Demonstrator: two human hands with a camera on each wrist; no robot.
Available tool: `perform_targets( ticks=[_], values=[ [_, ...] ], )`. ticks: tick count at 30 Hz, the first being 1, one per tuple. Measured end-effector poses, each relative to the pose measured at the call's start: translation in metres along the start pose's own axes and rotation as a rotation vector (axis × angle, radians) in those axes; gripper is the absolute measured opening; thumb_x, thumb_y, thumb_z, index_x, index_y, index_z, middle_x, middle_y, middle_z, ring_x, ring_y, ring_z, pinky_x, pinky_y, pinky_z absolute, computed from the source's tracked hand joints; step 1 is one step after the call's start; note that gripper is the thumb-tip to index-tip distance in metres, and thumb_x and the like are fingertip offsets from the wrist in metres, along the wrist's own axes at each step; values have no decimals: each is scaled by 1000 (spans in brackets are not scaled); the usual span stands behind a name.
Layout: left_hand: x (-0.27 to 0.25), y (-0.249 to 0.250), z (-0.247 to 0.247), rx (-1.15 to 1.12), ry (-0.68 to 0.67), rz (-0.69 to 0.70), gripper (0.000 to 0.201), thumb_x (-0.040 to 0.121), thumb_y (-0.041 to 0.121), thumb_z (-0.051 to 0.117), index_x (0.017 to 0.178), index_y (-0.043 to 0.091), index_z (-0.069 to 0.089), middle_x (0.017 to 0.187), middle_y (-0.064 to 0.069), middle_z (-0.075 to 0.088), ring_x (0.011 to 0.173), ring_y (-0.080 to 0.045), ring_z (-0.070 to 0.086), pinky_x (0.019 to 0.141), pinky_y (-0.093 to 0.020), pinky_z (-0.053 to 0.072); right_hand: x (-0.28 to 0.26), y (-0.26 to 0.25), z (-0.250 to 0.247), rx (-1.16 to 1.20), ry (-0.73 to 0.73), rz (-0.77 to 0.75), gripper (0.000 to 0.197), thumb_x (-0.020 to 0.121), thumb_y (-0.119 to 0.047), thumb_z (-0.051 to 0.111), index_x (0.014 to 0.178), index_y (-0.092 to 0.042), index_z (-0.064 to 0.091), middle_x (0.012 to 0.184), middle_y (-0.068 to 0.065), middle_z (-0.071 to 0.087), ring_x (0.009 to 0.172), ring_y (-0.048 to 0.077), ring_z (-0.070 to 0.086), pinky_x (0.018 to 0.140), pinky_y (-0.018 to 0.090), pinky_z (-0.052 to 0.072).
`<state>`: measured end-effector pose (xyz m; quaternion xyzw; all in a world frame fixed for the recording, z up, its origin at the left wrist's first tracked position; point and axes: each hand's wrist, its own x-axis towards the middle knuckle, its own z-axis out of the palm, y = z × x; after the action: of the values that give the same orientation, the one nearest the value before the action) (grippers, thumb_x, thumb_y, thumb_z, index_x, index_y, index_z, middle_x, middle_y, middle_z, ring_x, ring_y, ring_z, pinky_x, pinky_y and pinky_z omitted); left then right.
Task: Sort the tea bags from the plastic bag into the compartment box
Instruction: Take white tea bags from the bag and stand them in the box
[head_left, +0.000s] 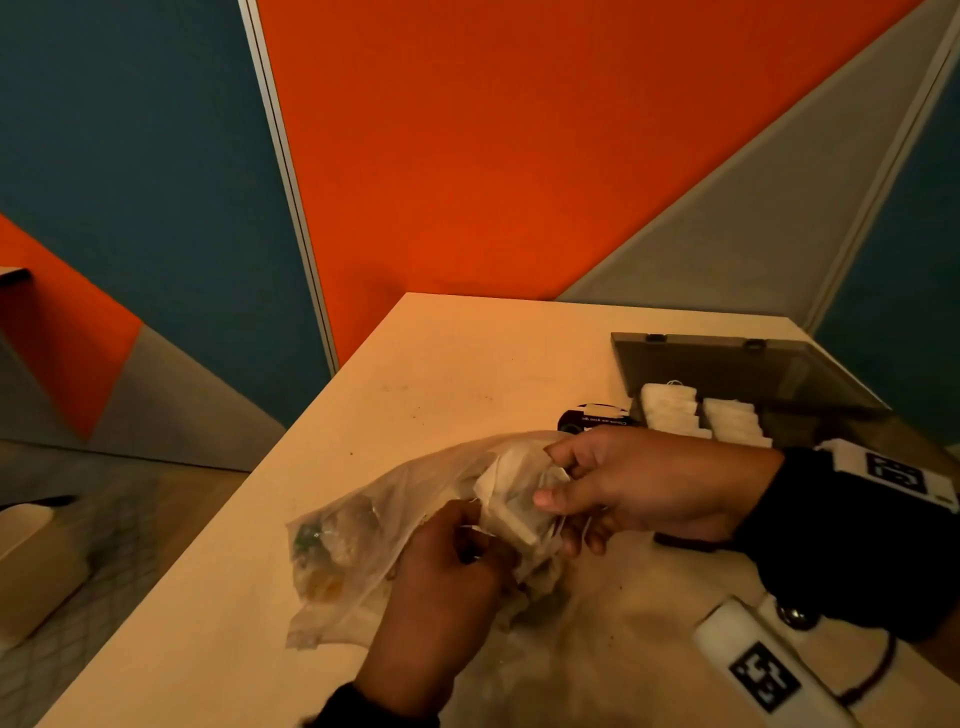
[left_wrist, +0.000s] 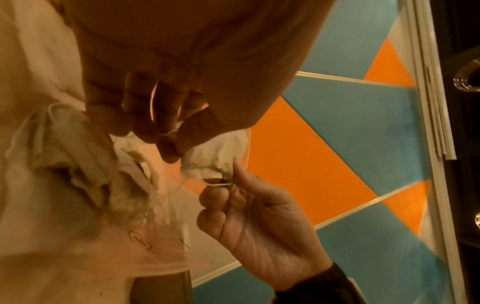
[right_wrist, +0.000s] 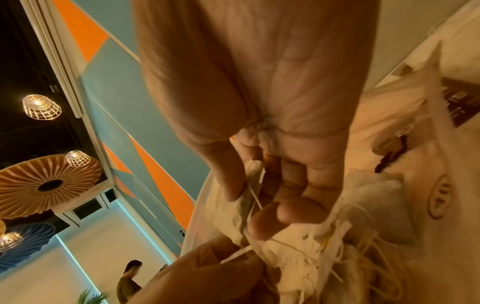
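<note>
Head view: both hands (head_left: 530, 525) pinch tangled tea bags (head_left: 511, 499), plastic bag (head_left: 358, 545) contents blurred.

Your plastic bag (head_left: 363, 525) is clear and cloudy, tea bags (head_left: 506, 499) inside white with white strings. Compartment box (head_left: 779, 415) at the tabletop's far right corner: smoky grey lid, white tea bags stacked inside. Tabletop (head_left: 441, 364) cream. Wall panels (head_left: 467, 156) orange, teal, grey. Your sleeves (head_left: 831, 519) black.
</note>
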<state>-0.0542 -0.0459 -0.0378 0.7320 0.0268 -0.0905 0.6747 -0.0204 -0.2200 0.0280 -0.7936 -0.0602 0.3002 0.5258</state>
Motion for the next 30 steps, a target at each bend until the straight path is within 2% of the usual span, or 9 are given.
perform_targets(
  ticks=[5,8,10,12,16,20,25,28,30],
  values=[
    [2,2,-3,39,78,11,16,87,-3,58,90,10,66,76,-11,67,42,-1,55,42,-17,40,-10,-5,-5,-124,95,10,19,94,-12,61,111,-6,66,104,17,71,72,19,62,60,31,47],
    [-4,3,2,13,29,12,27,83,-6,60,95,18,65,88,-5,67,68,-8,65,48,-18,46,-18,-3,-7,-124,85,57,20,95,-11,59,112,-5,66,100,16,70,72,19,61,60,31,46],
    [-10,3,7,-34,-94,1,37,80,-7,61,100,23,67,97,1,71,87,-15,67,59,-21,51,-24,2,-6,-55,41,74,22,95,-9,58,114,1,64,94,13,70,72,19,60,59,30,46],
    [-14,2,12,-61,-215,1,38,81,-7,63,106,21,68,99,-2,74,90,-21,69,67,-28,55,-29,7,-5,-15,38,82,24,94,-9,59,114,3,64,94,14,71,72,20,61,59,30,46],
    [-18,6,17,-17,-240,56,11,89,3,63,94,7,72,87,-14,75,82,-33,70,73,-46,59,-41,17,-5,-14,93,106,20,90,-12,64,109,-7,69,100,15,73,76,23,64,61,31,47],
    [-24,11,17,78,-259,37,22,95,18,58,85,7,74,71,-11,74,62,-22,67,57,-37,56,-62,27,-10,-17,119,147,22,89,-14,64,109,-7,70,101,21,71,73,21,62,59,28,47],
    [-20,10,16,46,-125,-3,27,96,14,56,80,4,75,56,-12,61,47,-21,55,44,-30,49,-88,38,-18,-7,106,183,28,81,-22,68,106,-8,72,102,21,70,73,19,63,61,29,49],
    [-20,7,23,22,-115,-61,22,96,12,55,85,5,74,65,-11,64,49,-22,58,47,-35,54,-103,45,-21,46,62,196,33,79,-24,68,106,-6,72,102,16,71,72,18,61,61,27,49],
    [-23,4,30,-7,-132,-81,16,96,11,54,99,13,70,86,-9,68,57,-24,65,52,-40,58,-112,48,-20,91,30,199,31,81,-25,67,105,-5,72,103,16,71,72,18,60,61,26,48]
  ],
)
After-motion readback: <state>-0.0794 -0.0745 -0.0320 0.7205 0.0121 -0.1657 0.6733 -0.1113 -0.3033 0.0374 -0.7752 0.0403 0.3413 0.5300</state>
